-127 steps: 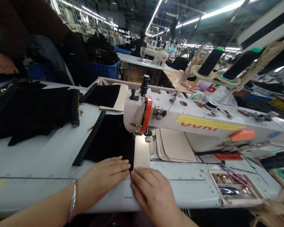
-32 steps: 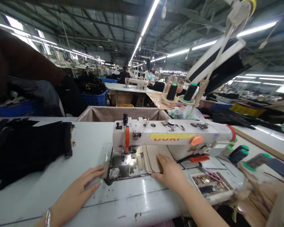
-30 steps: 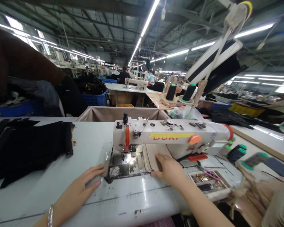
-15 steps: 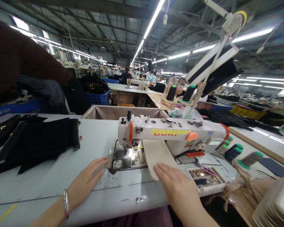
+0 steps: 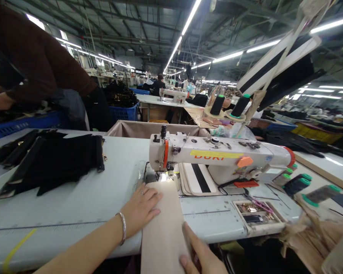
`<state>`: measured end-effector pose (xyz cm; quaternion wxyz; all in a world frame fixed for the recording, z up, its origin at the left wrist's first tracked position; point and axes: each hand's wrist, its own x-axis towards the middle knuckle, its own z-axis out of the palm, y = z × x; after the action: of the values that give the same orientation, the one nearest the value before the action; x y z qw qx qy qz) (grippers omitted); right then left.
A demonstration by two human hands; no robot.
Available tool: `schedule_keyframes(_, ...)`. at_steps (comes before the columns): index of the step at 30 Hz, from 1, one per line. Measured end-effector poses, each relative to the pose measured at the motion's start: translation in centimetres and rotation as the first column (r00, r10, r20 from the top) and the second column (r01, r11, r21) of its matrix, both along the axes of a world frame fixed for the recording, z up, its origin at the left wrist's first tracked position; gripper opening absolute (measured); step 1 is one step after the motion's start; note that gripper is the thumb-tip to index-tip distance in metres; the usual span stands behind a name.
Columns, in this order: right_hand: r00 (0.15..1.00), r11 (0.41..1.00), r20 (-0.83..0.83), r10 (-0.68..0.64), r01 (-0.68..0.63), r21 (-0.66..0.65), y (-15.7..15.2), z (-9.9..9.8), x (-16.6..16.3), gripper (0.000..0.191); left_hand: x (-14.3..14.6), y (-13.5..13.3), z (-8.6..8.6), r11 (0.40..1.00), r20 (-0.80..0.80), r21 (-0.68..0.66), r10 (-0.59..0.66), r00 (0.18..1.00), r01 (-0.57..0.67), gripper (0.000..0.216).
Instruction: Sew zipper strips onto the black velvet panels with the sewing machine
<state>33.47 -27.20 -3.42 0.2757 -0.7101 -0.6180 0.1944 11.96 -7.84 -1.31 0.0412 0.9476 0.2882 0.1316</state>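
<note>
A long beige panel [image 5: 164, 228] stretches from below the presser foot of the sewing machine [image 5: 200, 152] toward me, past the table's front edge. My left hand [image 5: 138, 209] lies on its left side close to the needle area, fingers extended and somewhat spread. At the panel's right edge, nearer to me, is my right hand [image 5: 202, 255]. Its thumb rests over the edge and the index finger runs along it; the other fingers are hidden. Under the machine arm, beside the needle, sits a small pile of beige-edged white panels [image 5: 200, 179] with a black stripe on top.
Black fabric pieces [image 5: 57, 160] lie on the table at left. A parts tray [image 5: 258, 217] with metal bits and purple-handled scissors [image 5: 260, 205] stands at right, near thread spools [image 5: 297, 186]. A beige fabric-lined bin [image 5: 125, 129] is behind the table. A person in a brown sleeve [image 5: 54, 64] bends at left.
A beige panel now lies before the needle; earlier one lay under the arm, beneath my right hand. The striped pile shows there now. My left hand has moved from bare table onto the panel.
</note>
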Motion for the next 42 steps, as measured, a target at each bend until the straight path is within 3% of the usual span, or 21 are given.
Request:
schedule_keyframes(3,0.970,0.999,-0.244,-0.022,0.010,-0.049,1.0,-1.6,-0.9,0.050,0.3,1.0,-0.3,1.000,0.047,0.011,0.011,0.999,-0.012,0.045)
schedule_keyframes(6,0.938,0.999,-0.344,-0.037,0.025,-0.041,2.3,-1.8,-1.9,0.053,0.4,2.2,-1.2,0.999,0.084,0.032,0.020,0.996,-0.023,0.042)
schedule_keyframes(13,0.913,0.999,-0.408,0.014,-0.029,-0.029,4.6,-1.0,-1.6,0.054,0.5,4.2,-2.0,0.999,0.077,0.033,0.039,0.996,-0.041,0.040)
schedule_keyframes(20,0.915,0.997,-0.401,0.030,-0.057,-0.055,5.0,-2.2,-1.6,0.054,0.6,4.5,-2.2,0.999,0.083,0.025,0.035,0.996,-0.038,0.040)
schedule_keyframes(24,0.946,1.000,-0.325,-0.004,0.004,0.001,4.8,-2.8,-1.6,0.052,0.5,4.8,-2.4,0.999,0.110,0.021,0.037,0.993,-0.039,0.039)
schedule_keyframes(26,0.969,0.998,-0.241,0.055,-0.054,0.007,4.8,-2.5,-1.3,0.049,0.6,4.7,-2.3,0.999,0.109,0.017,0.042,0.993,-0.044,0.039)
schedule_keyframes(29,0.987,0.988,0.045,0.154,-0.154,-0.008,6.0,-0.9,-0.8,0.042,1.1,4.0,-2.1,0.998,0.098,0.002,0.055,0.994,-0.056,0.040)
schedule_keyframes(32,0.919,0.979,0.357,0.165,-0.198,0.056,9.1,1.2,-1.1,0.031,1.3,3.5,-1.5,0.998,0.082,-0.012,0.058,0.995,-0.057,0.040)
schedule_keyframes(35,0.852,0.931,0.478,0.211,-0.325,0.169,12.6,2.0,-2.1,0.030,-1.0,4.7,0.3,0.997,0.031,-0.066,0.040,0.999,-0.038,0.038)
schedule_keyframes(37,0.833,0.901,0.498,0.239,-0.381,0.205,14.1,1.7,-2.4,0.040,-4.6,6.5,2.2,0.979,-0.014,-0.081,0.188,0.982,-0.189,0.034)
schedule_keyframes(40,0.830,0.892,0.496,0.256,-0.400,0.210,14.8,0.9,-2.2,0.042,-11.5,9.8,5.1,0.829,0.009,0.014,0.559,0.829,-0.559,0.038)
schedule_keyframes(42,0.833,0.893,0.493,0.251,-0.396,0.214,14.7,0.6,-2.0,0.042,-15.4,11.8,6.3,0.704,0.007,0.040,0.710,0.704,-0.709,0.037)
